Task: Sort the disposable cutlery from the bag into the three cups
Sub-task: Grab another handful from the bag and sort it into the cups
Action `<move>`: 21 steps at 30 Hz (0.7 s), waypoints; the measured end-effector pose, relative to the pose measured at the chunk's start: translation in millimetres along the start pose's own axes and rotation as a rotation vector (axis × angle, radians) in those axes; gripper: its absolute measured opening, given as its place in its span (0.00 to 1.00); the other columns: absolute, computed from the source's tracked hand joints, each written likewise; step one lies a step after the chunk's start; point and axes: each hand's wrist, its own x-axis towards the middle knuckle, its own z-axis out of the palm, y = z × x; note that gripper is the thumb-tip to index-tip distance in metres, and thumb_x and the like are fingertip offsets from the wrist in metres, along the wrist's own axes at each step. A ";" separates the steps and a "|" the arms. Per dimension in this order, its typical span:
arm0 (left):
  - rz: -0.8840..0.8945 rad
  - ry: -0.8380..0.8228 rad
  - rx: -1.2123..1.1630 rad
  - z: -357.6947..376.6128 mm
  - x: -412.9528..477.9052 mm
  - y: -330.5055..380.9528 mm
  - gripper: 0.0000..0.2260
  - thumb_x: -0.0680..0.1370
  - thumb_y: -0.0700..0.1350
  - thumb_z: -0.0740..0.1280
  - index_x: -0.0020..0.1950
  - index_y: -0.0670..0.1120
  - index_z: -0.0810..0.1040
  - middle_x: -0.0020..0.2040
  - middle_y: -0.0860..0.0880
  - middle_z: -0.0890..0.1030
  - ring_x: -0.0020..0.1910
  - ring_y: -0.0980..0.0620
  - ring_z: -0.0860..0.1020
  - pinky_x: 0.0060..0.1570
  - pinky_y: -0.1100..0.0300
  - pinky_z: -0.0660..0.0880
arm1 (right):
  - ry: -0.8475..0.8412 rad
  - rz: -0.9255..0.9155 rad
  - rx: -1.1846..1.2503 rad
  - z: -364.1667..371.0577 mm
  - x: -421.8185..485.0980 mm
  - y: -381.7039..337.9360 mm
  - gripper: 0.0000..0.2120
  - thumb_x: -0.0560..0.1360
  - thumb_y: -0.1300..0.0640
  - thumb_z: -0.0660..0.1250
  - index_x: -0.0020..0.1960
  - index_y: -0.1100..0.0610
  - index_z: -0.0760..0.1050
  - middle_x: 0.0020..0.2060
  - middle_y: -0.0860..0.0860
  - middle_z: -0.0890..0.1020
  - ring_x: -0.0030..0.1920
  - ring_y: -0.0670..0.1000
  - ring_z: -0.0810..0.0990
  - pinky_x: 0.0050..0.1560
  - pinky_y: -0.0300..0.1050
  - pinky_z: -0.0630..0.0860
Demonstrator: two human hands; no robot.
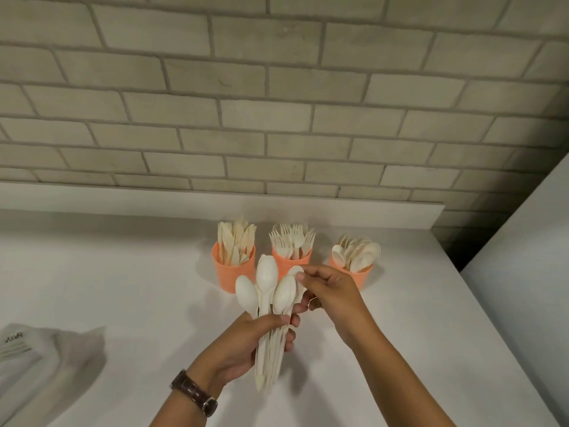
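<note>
My left hand [246, 343] grips a bundle of white spoons [266, 291] by their handles, bowls pointing up. My right hand [332, 295] pinches the bowl of one spoon [296, 272] at the right side of that bundle. Behind the hands stand three orange cups in a row: the left cup [232, 271] holds knives, the middle cup [292, 257] holds forks, and the right cup [358, 274] holds spoons. The clear plastic bag [37, 362] lies flat at the lower left of the white counter.
The white counter [415, 318] ends at a raised ledge below a brick wall. A white panel [523, 288] rises along the right side. A watch sits on my left wrist.
</note>
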 end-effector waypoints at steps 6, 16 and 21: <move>-0.071 -0.016 -0.117 -5.5 -7.4 4.4 0.16 0.71 0.41 0.64 0.56 0.37 0.81 0.50 0.39 0.83 0.37 0.46 0.81 0.42 0.52 0.80 | -0.108 -0.048 0.026 -10.4 3.0 -1.8 0.04 0.72 0.64 0.69 0.46 0.59 0.81 0.38 0.51 0.84 0.39 0.48 0.80 0.42 0.39 0.76; -0.188 -0.266 -0.101 -5.0 -6.0 4.5 0.20 0.69 0.46 0.65 0.59 0.39 0.79 0.58 0.38 0.80 0.41 0.45 0.83 0.46 0.52 0.79 | -0.269 -0.066 0.023 2.8 6.3 -1.1 0.12 0.69 0.68 0.71 0.52 0.61 0.79 0.41 0.55 0.84 0.43 0.51 0.82 0.47 0.39 0.79; -0.058 -0.028 -0.099 -3.1 3.5 0.5 0.15 0.78 0.42 0.61 0.61 0.35 0.76 0.59 0.37 0.80 0.56 0.38 0.80 0.51 0.50 0.80 | -0.049 -0.145 0.071 -17.3 8.3 -19.1 0.08 0.69 0.72 0.68 0.46 0.63 0.79 0.33 0.50 0.84 0.34 0.47 0.82 0.37 0.41 0.79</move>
